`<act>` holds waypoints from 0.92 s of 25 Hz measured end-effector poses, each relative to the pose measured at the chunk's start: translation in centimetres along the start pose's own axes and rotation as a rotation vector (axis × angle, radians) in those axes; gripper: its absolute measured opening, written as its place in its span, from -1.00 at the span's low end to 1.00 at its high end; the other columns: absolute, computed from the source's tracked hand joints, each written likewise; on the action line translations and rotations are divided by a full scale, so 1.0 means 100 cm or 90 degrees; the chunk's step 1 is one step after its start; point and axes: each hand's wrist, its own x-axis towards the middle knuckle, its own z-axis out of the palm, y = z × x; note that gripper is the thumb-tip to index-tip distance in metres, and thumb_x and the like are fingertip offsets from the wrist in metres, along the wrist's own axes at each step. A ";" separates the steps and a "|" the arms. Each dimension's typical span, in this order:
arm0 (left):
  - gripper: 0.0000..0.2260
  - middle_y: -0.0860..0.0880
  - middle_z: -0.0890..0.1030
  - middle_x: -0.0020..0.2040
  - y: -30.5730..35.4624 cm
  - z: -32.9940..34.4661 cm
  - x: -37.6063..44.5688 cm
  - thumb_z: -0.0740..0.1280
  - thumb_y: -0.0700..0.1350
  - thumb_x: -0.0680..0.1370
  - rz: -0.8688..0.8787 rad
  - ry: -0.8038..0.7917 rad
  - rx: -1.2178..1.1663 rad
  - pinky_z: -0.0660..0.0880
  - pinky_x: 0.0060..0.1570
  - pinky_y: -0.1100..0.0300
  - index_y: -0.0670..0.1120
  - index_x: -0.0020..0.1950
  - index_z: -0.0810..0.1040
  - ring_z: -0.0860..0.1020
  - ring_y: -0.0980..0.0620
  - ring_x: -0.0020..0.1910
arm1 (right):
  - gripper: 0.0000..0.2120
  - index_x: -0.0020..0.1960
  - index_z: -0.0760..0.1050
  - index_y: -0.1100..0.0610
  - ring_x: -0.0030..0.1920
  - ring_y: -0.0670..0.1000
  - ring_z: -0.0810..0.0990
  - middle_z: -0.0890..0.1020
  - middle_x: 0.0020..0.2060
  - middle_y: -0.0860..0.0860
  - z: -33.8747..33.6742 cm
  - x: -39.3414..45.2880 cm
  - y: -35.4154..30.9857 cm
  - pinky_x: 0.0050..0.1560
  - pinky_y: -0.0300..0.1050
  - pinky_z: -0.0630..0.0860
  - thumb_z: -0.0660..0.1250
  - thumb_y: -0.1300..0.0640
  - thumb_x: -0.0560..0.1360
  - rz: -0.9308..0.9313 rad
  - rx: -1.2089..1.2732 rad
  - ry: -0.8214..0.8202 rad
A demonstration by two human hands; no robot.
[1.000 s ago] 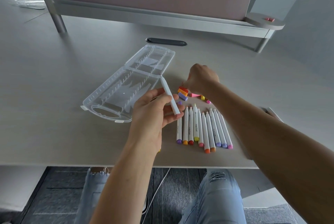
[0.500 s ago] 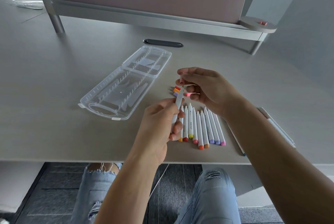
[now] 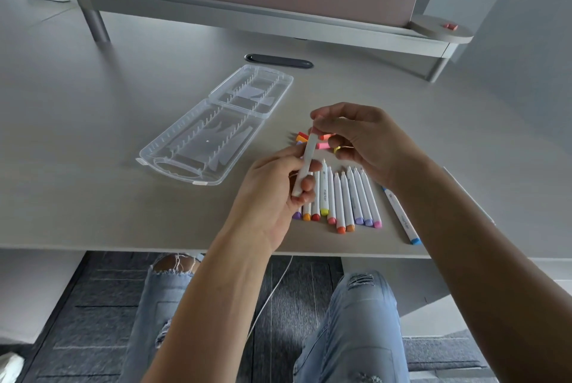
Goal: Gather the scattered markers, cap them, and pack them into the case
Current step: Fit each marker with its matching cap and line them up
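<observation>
Since a second ago, our right hand (image 3: 365, 138) has come back from the loose caps (image 3: 305, 136) and now meets the marker's upper end. Left hand (image 3: 278, 194) grips one white marker (image 3: 306, 163), fingers (image 3: 308, 183) wrapped round the lower barrel, marker tilted nearly upright above the counter (image 3: 93, 141). Right fingers pinch a small pink cap (image 3: 314, 129) right at the marker's tip; we cannot tell whether it is seated. More caps, orange, pink and yellow, lie on the counter below the right hand, some hidden by it.

Row of markers (image 3: 343, 197) lies side by side just under our hands, near the counter's front edge, coloured ends toward us, pointed tips away. One blue-ended marker (image 3: 400, 215) lies apart to the right of the row, partly under the right forearm.

Clear case (image 3: 216, 125) sits open and flat to the left of the hands, with no markers in its slots.
</observation>
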 end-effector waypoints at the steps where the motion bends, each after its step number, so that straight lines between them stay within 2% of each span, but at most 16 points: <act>1: -0.70 -0.14 0.63 -0.20 0.000 0.000 0.002 0.16 -0.33 0.62 0.004 0.000 0.013 0.36 -0.40 0.23 -0.24 0.24 0.62 0.43 0.06 -0.39 | -0.84 0.15 0.69 0.13 -0.15 0.04 0.54 0.75 -0.09 0.04 0.000 0.000 0.000 -0.13 -0.11 0.47 0.42 0.16 0.59 -0.004 -0.008 0.008; 6: -0.69 -0.14 0.63 -0.21 0.000 0.001 0.003 0.16 -0.36 0.63 0.031 0.002 0.060 0.41 -0.38 0.23 -0.25 0.27 0.60 0.46 0.04 -0.34 | -0.87 0.11 0.71 0.11 -0.15 0.05 0.59 0.76 -0.10 0.03 0.003 -0.001 0.000 -0.14 -0.07 0.49 0.43 0.15 0.59 -0.032 -0.036 0.035; 11: -0.70 -0.17 0.63 -0.20 0.003 0.001 0.002 0.16 -0.38 0.63 0.024 0.004 0.054 0.41 -0.41 0.21 -0.24 0.23 0.62 0.49 0.03 -0.36 | -0.87 0.11 0.71 0.09 -0.16 0.01 0.62 0.76 -0.12 0.00 0.006 -0.001 0.001 -0.24 -0.17 0.49 0.43 0.12 0.59 -0.050 -0.081 0.045; 16: -0.70 -0.17 0.63 -0.19 -0.001 -0.001 0.000 0.17 -0.38 0.62 0.027 0.019 0.065 0.42 -0.35 0.16 -0.19 0.13 0.68 0.49 0.02 -0.38 | -0.86 0.11 0.71 0.14 -0.33 -0.14 0.52 0.74 -0.15 0.05 0.016 -0.002 0.007 -0.32 -0.20 0.42 0.43 0.16 0.58 -0.049 -0.089 0.055; 18: -0.65 -0.17 0.65 -0.21 0.002 0.000 -0.001 0.23 -0.32 0.60 0.078 0.043 0.185 0.45 -0.21 0.03 -0.01 -0.11 0.76 0.52 0.01 -0.37 | -0.86 0.11 0.71 0.13 -0.33 -0.14 0.50 0.72 -0.20 -0.03 0.017 -0.001 0.006 -0.26 -0.17 0.43 0.42 0.17 0.59 -0.034 -0.074 0.051; 20: -0.58 -0.05 0.70 -0.25 0.006 0.001 -0.005 0.29 -0.23 0.59 0.153 0.088 0.375 0.55 -0.16 0.09 0.19 -0.32 0.71 0.61 0.00 -0.30 | -0.85 0.13 0.70 0.11 -0.34 -0.16 0.52 0.72 -0.20 -0.07 0.018 -0.001 0.002 -0.23 -0.18 0.43 0.41 0.16 0.59 -0.019 -0.057 0.046; 21: -0.61 0.03 0.70 -0.27 0.007 0.000 -0.005 0.33 -0.18 0.58 0.191 0.113 0.462 0.59 -0.17 0.19 0.22 -0.33 0.68 0.64 0.01 -0.25 | -0.84 0.14 0.70 0.11 -0.37 -0.20 0.53 0.72 -0.19 -0.07 0.018 -0.001 0.000 -0.24 -0.22 0.44 0.41 0.14 0.60 -0.018 -0.071 0.050; 22: -0.70 0.07 0.70 -0.28 0.006 -0.002 -0.004 0.36 -0.15 0.56 0.229 0.140 0.526 0.60 -0.20 0.24 0.21 -0.25 0.69 0.65 0.01 -0.23 | -0.83 0.15 0.69 0.12 -0.41 -0.25 0.54 0.72 -0.18 -0.07 0.017 -0.002 -0.001 -0.29 -0.28 0.44 0.40 0.12 0.61 -0.021 -0.097 0.060; 23: -0.80 0.07 0.69 -0.26 0.004 -0.004 -0.004 0.38 -0.14 0.54 0.257 0.164 0.566 0.65 -0.23 0.17 0.15 -0.14 0.72 0.66 -0.04 -0.24 | -0.83 0.14 0.69 0.13 -0.44 -0.27 0.53 0.71 -0.19 -0.06 0.016 -0.003 -0.001 -0.35 -0.33 0.44 0.39 0.10 0.62 -0.025 -0.129 0.080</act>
